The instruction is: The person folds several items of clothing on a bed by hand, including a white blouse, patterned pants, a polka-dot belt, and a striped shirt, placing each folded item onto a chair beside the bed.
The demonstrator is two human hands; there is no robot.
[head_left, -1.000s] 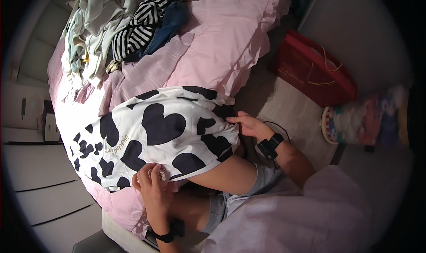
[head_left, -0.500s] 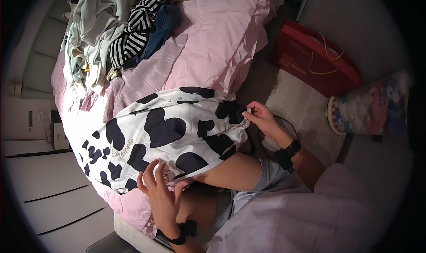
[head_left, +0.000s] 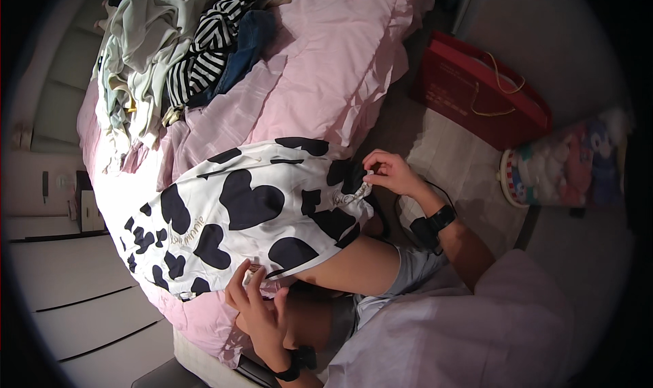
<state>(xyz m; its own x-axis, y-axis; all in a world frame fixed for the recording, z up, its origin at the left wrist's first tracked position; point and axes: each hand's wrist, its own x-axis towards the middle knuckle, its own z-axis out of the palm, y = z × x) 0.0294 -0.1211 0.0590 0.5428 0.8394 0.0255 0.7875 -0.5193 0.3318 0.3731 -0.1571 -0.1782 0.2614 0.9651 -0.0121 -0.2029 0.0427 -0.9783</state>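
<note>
Partly behind the right hand (head_left: 396, 175), a bunched edge (head_left: 358, 197) of heart-print cloth (head_left: 250, 201).

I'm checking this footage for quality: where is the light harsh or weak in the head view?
Head view: glare washes out the bedding at left, above the patterned cloth; in the same view, the red bag is dimmer, and the picture's corners fall to black.
</note>
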